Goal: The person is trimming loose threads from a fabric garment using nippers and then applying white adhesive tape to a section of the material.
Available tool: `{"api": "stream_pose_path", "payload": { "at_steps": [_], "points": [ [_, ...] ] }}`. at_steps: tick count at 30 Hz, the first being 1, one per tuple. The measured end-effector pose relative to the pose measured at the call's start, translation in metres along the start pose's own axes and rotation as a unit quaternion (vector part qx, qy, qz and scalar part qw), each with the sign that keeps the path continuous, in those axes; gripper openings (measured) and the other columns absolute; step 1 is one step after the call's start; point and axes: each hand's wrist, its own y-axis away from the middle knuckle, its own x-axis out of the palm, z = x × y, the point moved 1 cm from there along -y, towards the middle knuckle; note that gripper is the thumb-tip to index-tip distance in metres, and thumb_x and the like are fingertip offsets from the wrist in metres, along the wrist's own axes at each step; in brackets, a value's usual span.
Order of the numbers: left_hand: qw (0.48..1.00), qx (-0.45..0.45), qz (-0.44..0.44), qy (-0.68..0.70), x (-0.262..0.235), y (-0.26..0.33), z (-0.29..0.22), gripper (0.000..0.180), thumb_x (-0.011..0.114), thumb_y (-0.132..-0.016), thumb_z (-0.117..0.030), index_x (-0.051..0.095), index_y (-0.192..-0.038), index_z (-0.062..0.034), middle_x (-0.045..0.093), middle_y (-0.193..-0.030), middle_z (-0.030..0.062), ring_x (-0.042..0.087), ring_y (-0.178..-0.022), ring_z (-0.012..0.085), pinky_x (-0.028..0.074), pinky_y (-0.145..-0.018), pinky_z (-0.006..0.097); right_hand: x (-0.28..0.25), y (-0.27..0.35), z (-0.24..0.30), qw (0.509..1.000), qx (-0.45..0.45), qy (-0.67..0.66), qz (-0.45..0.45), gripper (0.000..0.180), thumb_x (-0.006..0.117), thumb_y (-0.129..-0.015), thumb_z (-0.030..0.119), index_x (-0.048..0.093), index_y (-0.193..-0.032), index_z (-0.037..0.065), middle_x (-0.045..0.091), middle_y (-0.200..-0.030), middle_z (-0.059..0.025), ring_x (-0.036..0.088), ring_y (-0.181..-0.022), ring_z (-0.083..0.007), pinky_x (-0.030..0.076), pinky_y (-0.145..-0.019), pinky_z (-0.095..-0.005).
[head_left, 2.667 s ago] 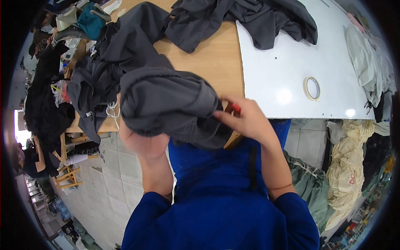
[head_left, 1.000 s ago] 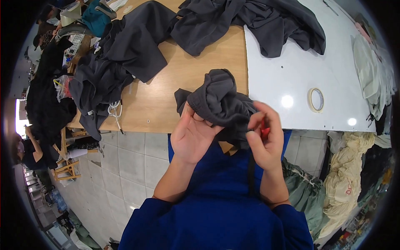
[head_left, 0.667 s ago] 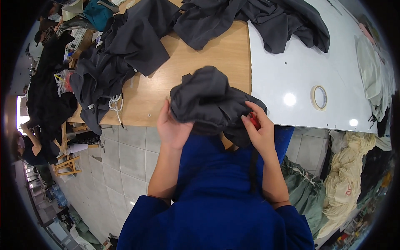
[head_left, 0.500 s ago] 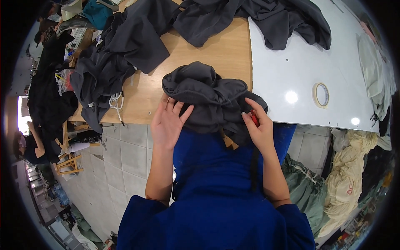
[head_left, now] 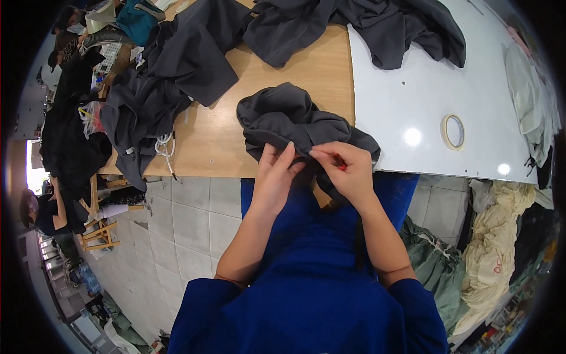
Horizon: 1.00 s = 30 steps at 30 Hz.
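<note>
A bunched dark grey garment (head_left: 289, 112) lies at the table's near edge, part of it hanging over my lap. My left hand (head_left: 275, 182) pinches its near edge between thumb and fingers. Close beside it, my right hand (head_left: 349, 172) pinches the same edge with thumb and forefinger. Tucked in the curled fingers of that right hand is a small red object (head_left: 341, 164), mostly hidden, so its kind cannot be made out.
More dark grey cloth (head_left: 194, 59) is heaped at the left and far side of the wooden table (head_left: 236, 147). On the white tabletop (head_left: 407, 112) lies a tape roll (head_left: 453, 132). A white cord (head_left: 166, 147) hangs at the left edge. Cream cloth (head_left: 492, 253) is piled right; a person (head_left: 44, 206) is far left.
Both hands have come together at the middle of the garment's near edge. My left hand, spread before, now pinches the cloth; the right has turned inward and pinches beside it.
</note>
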Motion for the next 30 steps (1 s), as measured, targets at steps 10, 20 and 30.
{"api": "stream_pose_path", "payload": {
  "at_steps": [10, 20, 30],
  "points": [
    [0.991, 0.133, 0.023, 0.028, 0.022, 0.006, -0.015, 0.041, 0.049, -0.092, -0.001, 0.037, -0.131, -0.0030, 0.053, -0.122, 0.0087, 0.053, -0.110, 0.0154, 0.040, -0.097, 0.029, -0.029, 0.032, 0.020, 0.992, 0.020, -0.039, -0.121, 0.007, 0.066, -0.081, 0.001, 0.065, -0.087, 0.001, 0.052, -0.064, 0.0043, 0.036, -0.053, -0.0002, 0.028, -0.048, -0.0155],
    [0.989, 0.124, 0.057, 0.056, 0.023, 0.014, -0.006, 0.046, 0.045, -0.084, 0.008, 0.039, -0.129, -0.0018, 0.054, -0.119, 0.0101, 0.054, -0.108, 0.0189, 0.042, -0.095, 0.033, -0.011, 0.018, 0.040, 0.990, 0.096, -0.081, -0.071, 0.004, 0.069, -0.077, 0.000, 0.066, -0.078, 0.002, 0.056, -0.062, 0.0021, 0.042, -0.053, -0.0014, 0.031, -0.048, -0.0167],
    [0.982, 0.089, 0.046, 0.157, 0.027, 0.015, -0.018, 0.033, 0.045, -0.091, -0.005, 0.045, -0.125, -0.0052, 0.055, -0.117, 0.0064, 0.054, -0.107, 0.0190, 0.043, -0.094, 0.036, -0.040, 0.045, 0.057, 0.986, 0.032, -0.077, 0.142, 0.034, 0.075, -0.070, 0.005, 0.059, -0.099, 0.003, 0.058, -0.075, -0.0067, 0.054, -0.059, -0.0134, 0.044, -0.055, -0.0250]
  ]
}}
